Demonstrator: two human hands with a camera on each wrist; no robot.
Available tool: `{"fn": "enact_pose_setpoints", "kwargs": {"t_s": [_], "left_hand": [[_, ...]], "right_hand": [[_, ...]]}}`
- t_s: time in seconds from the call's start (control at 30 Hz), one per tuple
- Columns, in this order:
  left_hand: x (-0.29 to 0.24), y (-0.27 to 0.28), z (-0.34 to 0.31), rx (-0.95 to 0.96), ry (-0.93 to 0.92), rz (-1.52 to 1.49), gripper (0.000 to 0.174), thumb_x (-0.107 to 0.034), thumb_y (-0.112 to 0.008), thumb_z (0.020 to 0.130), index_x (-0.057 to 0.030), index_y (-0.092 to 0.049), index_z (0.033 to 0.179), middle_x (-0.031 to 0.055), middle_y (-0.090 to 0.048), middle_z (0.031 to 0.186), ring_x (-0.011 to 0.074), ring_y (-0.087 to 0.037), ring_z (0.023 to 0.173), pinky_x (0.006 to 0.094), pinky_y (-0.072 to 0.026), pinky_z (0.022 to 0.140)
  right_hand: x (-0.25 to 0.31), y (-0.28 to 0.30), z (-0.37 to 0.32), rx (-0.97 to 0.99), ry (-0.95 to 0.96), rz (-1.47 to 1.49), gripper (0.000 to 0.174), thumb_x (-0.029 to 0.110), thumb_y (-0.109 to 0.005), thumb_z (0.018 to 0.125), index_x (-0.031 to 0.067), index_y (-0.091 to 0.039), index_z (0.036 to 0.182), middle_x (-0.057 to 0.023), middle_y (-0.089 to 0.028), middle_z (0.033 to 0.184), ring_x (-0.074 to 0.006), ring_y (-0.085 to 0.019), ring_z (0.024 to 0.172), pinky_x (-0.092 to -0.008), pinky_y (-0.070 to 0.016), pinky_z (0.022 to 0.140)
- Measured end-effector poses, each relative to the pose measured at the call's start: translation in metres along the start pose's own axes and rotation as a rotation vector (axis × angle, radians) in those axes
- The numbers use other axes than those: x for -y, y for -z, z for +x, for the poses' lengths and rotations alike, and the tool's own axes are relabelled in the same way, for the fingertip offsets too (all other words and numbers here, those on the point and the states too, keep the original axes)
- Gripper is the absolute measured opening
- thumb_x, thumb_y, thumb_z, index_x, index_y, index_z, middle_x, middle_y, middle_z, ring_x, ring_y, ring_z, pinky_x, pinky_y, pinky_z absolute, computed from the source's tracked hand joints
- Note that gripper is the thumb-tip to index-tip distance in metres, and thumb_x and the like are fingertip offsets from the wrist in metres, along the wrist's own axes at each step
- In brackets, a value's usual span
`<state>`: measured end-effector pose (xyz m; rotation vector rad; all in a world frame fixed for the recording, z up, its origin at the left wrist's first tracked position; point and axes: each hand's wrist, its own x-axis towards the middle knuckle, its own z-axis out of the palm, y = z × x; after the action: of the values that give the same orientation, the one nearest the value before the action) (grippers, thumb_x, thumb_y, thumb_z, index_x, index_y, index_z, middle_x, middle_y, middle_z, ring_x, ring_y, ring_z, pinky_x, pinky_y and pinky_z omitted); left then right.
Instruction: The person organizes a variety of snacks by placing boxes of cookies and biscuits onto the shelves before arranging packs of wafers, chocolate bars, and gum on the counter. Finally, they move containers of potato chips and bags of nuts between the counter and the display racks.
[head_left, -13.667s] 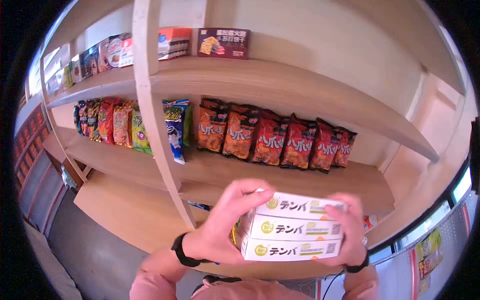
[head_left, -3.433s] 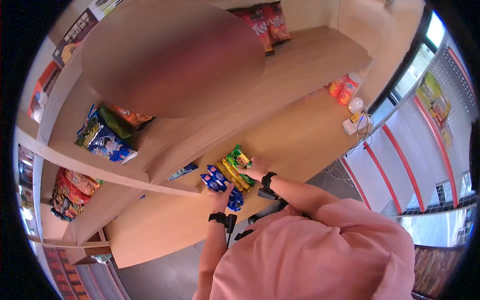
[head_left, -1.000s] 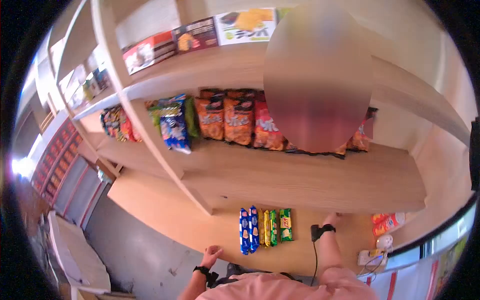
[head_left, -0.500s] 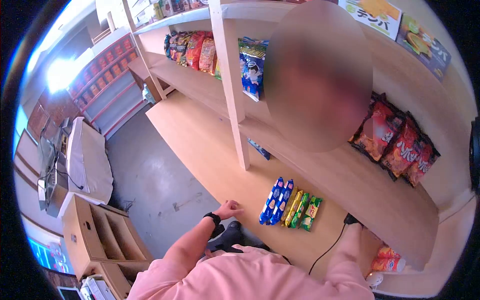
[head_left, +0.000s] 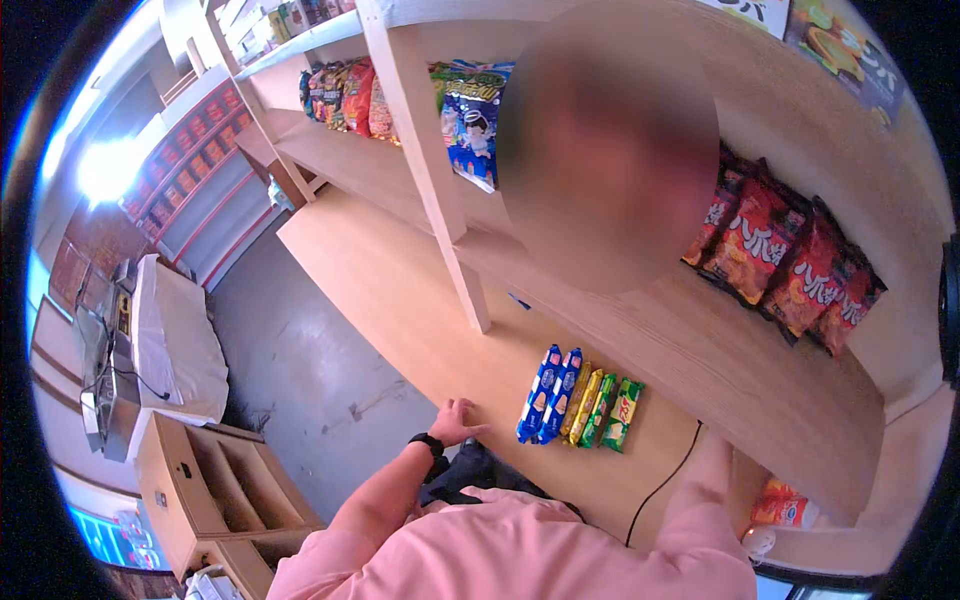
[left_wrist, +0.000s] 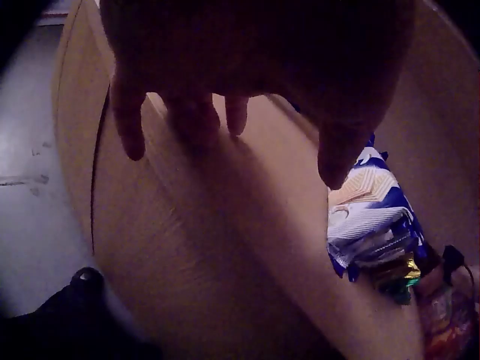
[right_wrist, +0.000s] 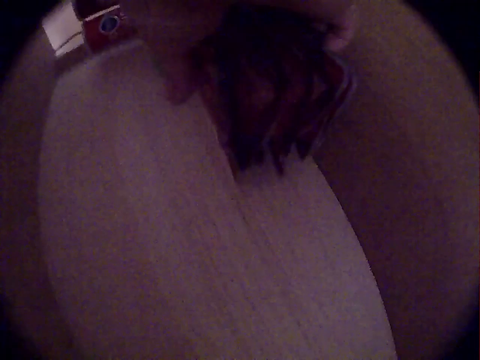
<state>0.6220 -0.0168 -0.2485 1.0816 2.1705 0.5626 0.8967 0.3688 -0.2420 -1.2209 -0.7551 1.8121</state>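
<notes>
My left hand [head_left: 455, 423] lies at the front edge of the lower board [head_left: 400, 330], fingers loosely extended and holding nothing. To its right, a row of long biscuit packs stretches across the board: blue packs [head_left: 540, 395], yellow packs [head_left: 583, 405] and green packs [head_left: 622, 415]. In the left wrist view, my thumb overlaps the end of a blue pack [left_wrist: 367, 195]. My right forearm [head_left: 698, 490] reaches beneath the middle shelf, which hides that hand in the head view. In the dim right wrist view, my right hand [right_wrist: 176, 49] grips a bunch of dark red packets [right_wrist: 277, 105].
Above, the middle shelf [head_left: 640, 320] carries red snack bags [head_left: 755, 240] and a blue bag [head_left: 470, 130]. A wooden post [head_left: 425, 170] stands left of the packs. Red cans [head_left: 785, 505] and a black cable [head_left: 660, 490] are at the right. A wooden cabinet [head_left: 220, 480] stands behind left.
Three white boxes held earlier have left my hands. Both hands have moved off the biscuit packs; the right has gone under the shelf and now holds dark red packets. The head view has turned.
</notes>
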Motion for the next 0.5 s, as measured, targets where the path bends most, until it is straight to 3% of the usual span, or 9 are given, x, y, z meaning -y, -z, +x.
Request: {"fn": "enact_pose_setpoints", "kwargs": {"t_s": [0.3, 0.5], "left_hand": [[0.011, -0.009, 0.008, 0.006, 0.003, 0.027, 0.086, -0.057, -0.077, 0.062, -0.0026, -0.047, 0.122, 0.0209, -0.044, 0.12, 0.0361, -0.044, 0.116, 0.0415, -0.0386, 0.1], [0.024, -0.018, 0.015, -0.065, -0.11, 0.159, 0.078, -0.05, -0.078, 0.064, -0.0019, -0.048, 0.117, 0.0205, -0.045, 0.117, 0.0356, -0.046, 0.113, 0.0422, -0.0408, 0.097]], "right_hand": [[0.008, 0.054, 0.047, 0.11, -0.026, -0.005, 0.031, 0.029, -0.046, 0.092, 0.0038, -0.053, 0.109, -0.0117, -0.061, 0.103, -0.022, -0.057, 0.077, -0.0382, -0.0504, 0.073], [-0.045, 0.153, 0.015, 0.076, -0.082, 0.041, 0.031, 0.029, -0.046, 0.091, 0.0042, -0.053, 0.109, -0.0119, -0.061, 0.106, -0.0217, -0.057, 0.078, -0.0388, -0.0509, 0.073]]}}
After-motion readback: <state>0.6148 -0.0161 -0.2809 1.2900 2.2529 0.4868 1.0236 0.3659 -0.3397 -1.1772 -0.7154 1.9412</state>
